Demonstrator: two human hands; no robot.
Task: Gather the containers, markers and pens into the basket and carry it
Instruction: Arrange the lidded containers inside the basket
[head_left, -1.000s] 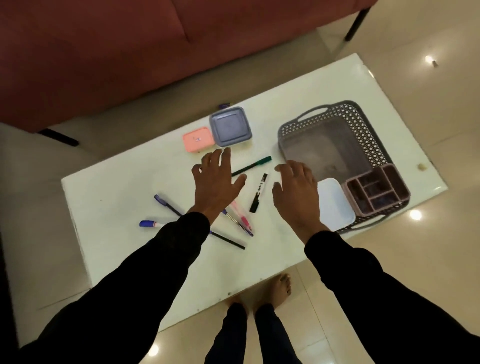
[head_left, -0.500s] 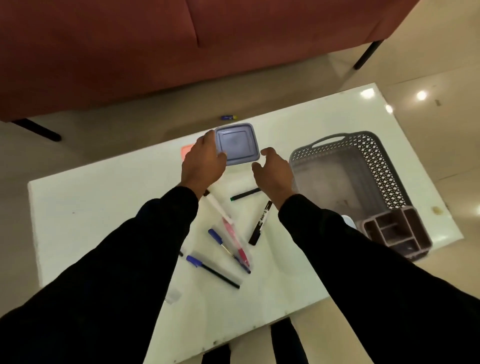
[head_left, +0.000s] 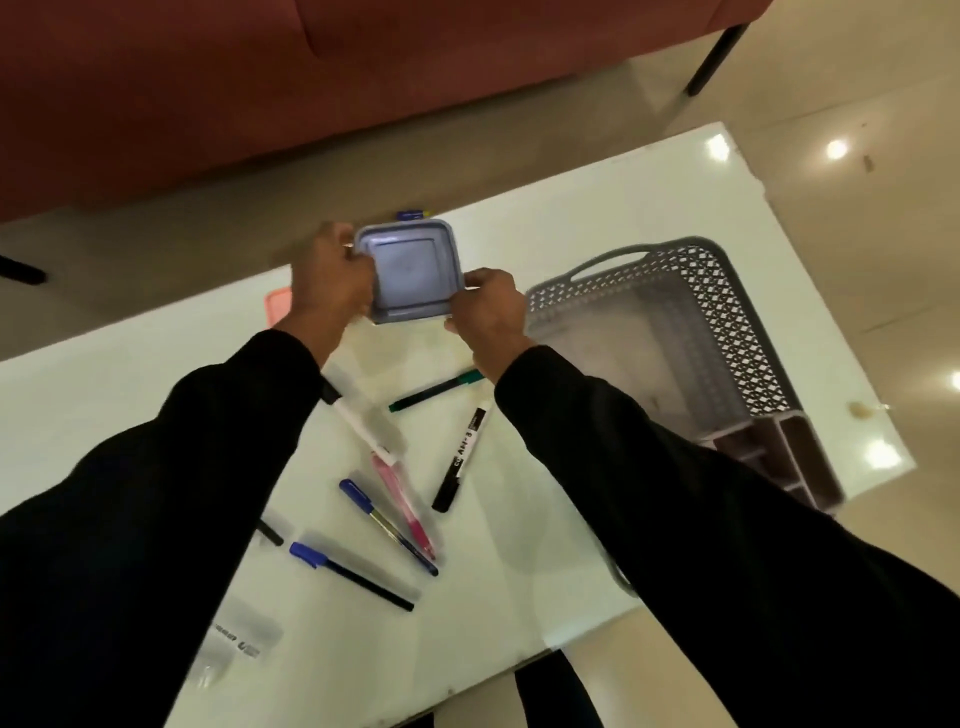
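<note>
Glossy white table (head_left: 597, 218), square container (head_left: 410, 270)

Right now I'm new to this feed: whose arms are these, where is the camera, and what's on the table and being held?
No machine here: a person in black sleeves, filmed by a camera on their own head looking down. The left hand and right hand grip a square blue container by its opposite sides. Right of it on the white table stands a grey basket with a compartmented organiser at its near end. Loose pens and markers, such as a black-and-white marker, lie between the arms; a pink container peeks from behind the left hand.
</note>
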